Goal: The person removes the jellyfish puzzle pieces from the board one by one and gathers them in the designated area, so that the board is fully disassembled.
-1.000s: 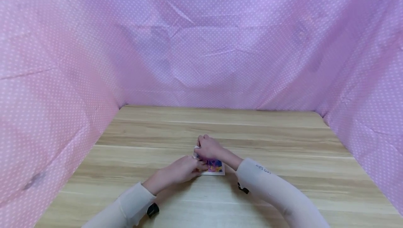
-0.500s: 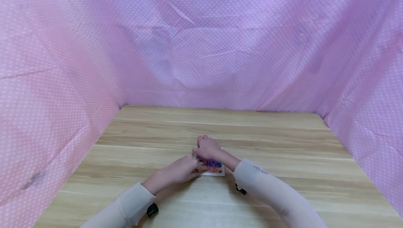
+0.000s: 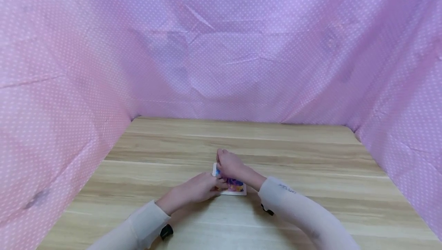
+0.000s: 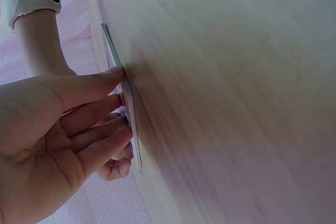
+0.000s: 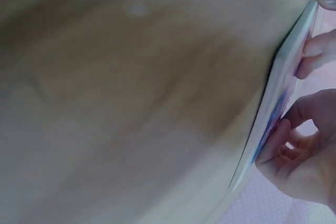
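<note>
A small flat picture board (image 3: 238,193) with a white border and a bright purple, blue and yellow picture lies on the table between both hands. My left hand (image 3: 202,186) holds its near left side. In the left wrist view the thumb (image 4: 111,80) rests along the board's edge (image 4: 130,103) while the fingers touch its face. My right hand (image 3: 230,164) is over the far part, its fingers curled. In the right wrist view the right hand (image 5: 310,150) has its thumb and forefinger tips against the picture; whether they pinch a piece is hidden.
The wood-grain table (image 3: 165,138) spreads around the board. Pink dotted cloth (image 3: 221,69) hangs behind it and on both sides. A black wrist device (image 3: 166,231) sits under the left cuff, another (image 3: 267,209) under the right.
The right thumb has drawn back from the board's far left corner, so the white border and blue part there now show. My left hand has stayed almost in place on the board.
</note>
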The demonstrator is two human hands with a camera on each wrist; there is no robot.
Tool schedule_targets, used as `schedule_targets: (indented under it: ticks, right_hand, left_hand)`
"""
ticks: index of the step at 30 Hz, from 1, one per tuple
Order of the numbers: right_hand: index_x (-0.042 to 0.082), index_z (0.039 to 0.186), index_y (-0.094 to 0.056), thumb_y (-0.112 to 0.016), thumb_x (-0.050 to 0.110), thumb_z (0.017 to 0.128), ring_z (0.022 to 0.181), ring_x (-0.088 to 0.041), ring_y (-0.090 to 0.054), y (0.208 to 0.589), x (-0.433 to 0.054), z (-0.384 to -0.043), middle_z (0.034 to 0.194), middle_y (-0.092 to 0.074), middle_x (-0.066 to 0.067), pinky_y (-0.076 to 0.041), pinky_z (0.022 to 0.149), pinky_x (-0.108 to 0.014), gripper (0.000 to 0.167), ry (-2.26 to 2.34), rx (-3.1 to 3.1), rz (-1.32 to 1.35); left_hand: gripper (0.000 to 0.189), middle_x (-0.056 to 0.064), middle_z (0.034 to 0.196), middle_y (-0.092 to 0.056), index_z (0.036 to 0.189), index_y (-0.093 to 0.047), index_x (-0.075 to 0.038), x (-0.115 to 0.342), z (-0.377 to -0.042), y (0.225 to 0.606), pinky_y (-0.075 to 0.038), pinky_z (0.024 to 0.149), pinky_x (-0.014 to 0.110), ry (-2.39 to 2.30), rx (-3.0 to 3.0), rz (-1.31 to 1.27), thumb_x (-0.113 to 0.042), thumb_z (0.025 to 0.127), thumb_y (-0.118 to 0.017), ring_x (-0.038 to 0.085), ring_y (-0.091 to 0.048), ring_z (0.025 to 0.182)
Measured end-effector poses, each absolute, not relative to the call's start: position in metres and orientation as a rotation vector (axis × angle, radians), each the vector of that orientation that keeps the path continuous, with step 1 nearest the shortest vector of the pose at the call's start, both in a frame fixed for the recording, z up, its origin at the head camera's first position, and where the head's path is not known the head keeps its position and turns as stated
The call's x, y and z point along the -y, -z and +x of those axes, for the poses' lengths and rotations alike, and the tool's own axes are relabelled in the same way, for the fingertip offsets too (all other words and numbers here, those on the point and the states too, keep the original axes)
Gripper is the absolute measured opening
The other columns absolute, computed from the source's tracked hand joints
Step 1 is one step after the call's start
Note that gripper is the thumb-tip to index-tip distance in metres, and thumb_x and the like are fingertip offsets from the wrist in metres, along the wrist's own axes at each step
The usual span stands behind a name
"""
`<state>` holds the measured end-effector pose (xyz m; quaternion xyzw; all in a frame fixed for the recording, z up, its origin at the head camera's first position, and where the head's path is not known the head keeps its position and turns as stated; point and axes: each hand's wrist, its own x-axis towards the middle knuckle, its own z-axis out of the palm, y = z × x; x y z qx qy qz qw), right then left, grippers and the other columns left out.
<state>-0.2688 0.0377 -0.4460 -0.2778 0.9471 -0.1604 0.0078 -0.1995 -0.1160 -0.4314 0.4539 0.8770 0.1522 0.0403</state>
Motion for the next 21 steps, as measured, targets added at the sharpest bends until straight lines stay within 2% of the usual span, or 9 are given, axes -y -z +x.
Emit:
schedule_targets:
  ticks: [5, 12, 21]
  right_hand:
    - [0.008, 0.095, -0.056, -0.060, 0.013, 0.091, 0.074, -0.019, -0.055, 0.442, -0.043, -0.269, 0.088, -0.056, -0.006, -0.051, 0.067, -0.035, 0.008, 0.542, -2.877, -0.901]
    - [0.010, 0.099, -0.056, -0.055, 0.027, 0.093, 0.080, -0.018, -0.053, 0.436, -0.042, -0.272, 0.096, -0.053, -0.004, -0.049, 0.072, -0.035, 0.018, 0.549, -2.764, -0.761]
    - [0.008, 0.101, -0.056, -0.056, 0.035, 0.091, 0.076, -0.020, -0.052, 0.439, -0.030, -0.270, 0.094, -0.051, -0.007, -0.048, 0.063, -0.034, 0.028, 0.397, -2.823, -0.652]
  left_hand:
    - [0.026, 0.001, 0.112, -0.072, 0.116, -0.076, -0.009, 0.115, -0.199, 0.431, -0.052, 0.090, 0.029, -0.456, -2.695, 1.394, -0.007, 0.090, -0.075, 0.017, -0.064, 0.109]
    - [0.026, 0.004, 0.116, -0.072, 0.117, -0.076, -0.008, 0.113, -0.201, 0.432, -0.051, 0.092, 0.029, -0.446, -2.707, 1.405, -0.007, 0.091, -0.074, 0.018, -0.064, 0.110]
    - [0.026, 0.004, 0.116, -0.071, 0.117, -0.075, -0.008, 0.114, -0.200, 0.433, -0.051, 0.093, 0.028, -0.417, -2.704, 1.389, -0.009, 0.092, -0.074, 0.018, -0.064, 0.111]
